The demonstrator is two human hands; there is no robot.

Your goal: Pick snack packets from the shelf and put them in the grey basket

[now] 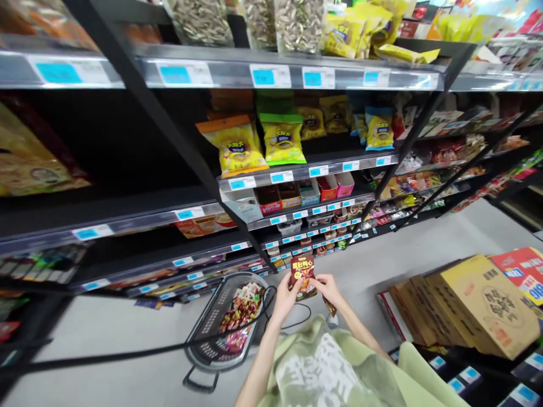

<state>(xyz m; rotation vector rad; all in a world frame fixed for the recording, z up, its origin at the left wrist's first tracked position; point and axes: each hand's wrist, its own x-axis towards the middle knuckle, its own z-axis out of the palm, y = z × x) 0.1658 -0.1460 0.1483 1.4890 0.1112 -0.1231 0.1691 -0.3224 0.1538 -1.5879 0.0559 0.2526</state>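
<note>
A small brown snack packet (302, 264) with yellow lettering is held up in front of my body. My left hand (285, 295) grips its left edge, thumb on the front. At the packet's right side, my right hand (330, 291) is closed, thumb and fingertips against it. Below my right hand, a second small dark packet (329, 307) pokes out, apparently held in the same hand; most of it is hidden. On the floor to the left stands a grey shopping basket (205, 316) with a pile of small wrapped snacks (241, 316) in it.
Ahead, black shelves carry yellow snack bags (283, 138), small coloured boxes (290, 195) and bags of seeds (299, 25). Cardboard cartons (487, 305) stand at right. A black cable or strap (127, 355) crosses the view at lower left, over the basket. Grey floor (356, 268) runs between the shelves.
</note>
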